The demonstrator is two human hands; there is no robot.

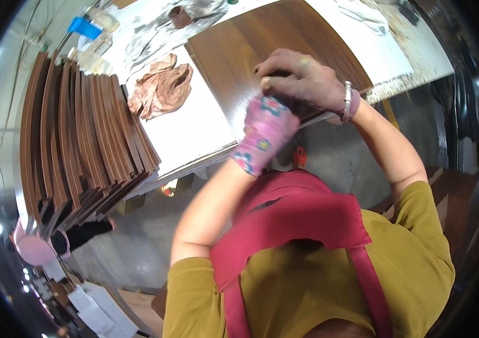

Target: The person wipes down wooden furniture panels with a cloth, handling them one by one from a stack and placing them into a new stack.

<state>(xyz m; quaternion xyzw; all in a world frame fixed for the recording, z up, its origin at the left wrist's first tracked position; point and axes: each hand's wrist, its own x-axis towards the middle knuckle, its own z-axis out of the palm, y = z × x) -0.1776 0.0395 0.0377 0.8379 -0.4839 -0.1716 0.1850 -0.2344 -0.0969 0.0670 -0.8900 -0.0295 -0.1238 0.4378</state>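
Note:
A dark brown wood-grain panel [273,50] lies on the white table, its surface shiny. My right hand [307,81], in a stained mauve glove, is at the panel's near edge with fingers curled; what they close on, if anything, is hidden. Against it, just below and to the left, is my left hand [270,127] in a pink flowered glove. Its fingers are covered by the right hand and blurred. A crumpled reddish-brown stained cloth [163,87] rests left of the panel.
Several dark brown panels [76,129] stand on edge in a row at the table's left. Farther back are a brown-stained cup [179,17], a blue container [85,28], a clear jar [90,60] and a grey stained sheet. Another person in pink [35,248] is at far left.

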